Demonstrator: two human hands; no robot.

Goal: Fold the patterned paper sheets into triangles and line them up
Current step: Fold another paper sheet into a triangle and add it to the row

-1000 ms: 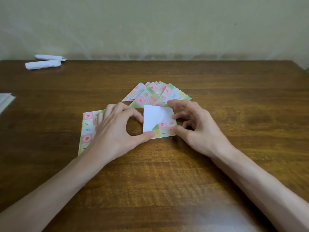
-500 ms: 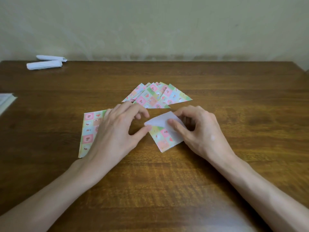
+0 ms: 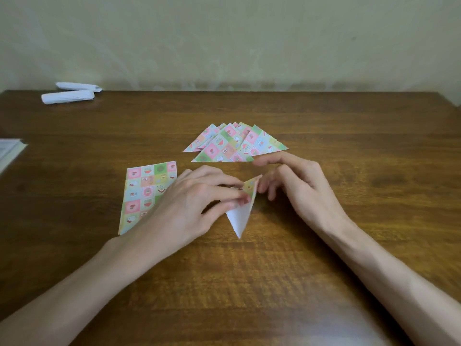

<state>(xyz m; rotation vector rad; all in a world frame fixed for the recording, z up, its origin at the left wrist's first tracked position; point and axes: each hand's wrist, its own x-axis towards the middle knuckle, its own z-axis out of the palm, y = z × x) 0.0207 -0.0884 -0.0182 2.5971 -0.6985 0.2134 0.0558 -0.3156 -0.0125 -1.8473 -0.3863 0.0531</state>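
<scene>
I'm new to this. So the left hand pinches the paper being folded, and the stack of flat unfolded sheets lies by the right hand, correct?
Not quite. The head view shows the left hand pinching the paper being folded, but the stack of flat unfolded sheets lies by that same left hand, partly hidden behind it, not by the right hand.

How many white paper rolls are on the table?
2. The far roll lies at the table's far-left edge; the near roll sits just in front of it.

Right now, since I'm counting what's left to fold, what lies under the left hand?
Flat patterned paper lies under the left hand, its right part covered; the number of sheets cannot be told. The hand pinches the half-folded sheet.
</scene>
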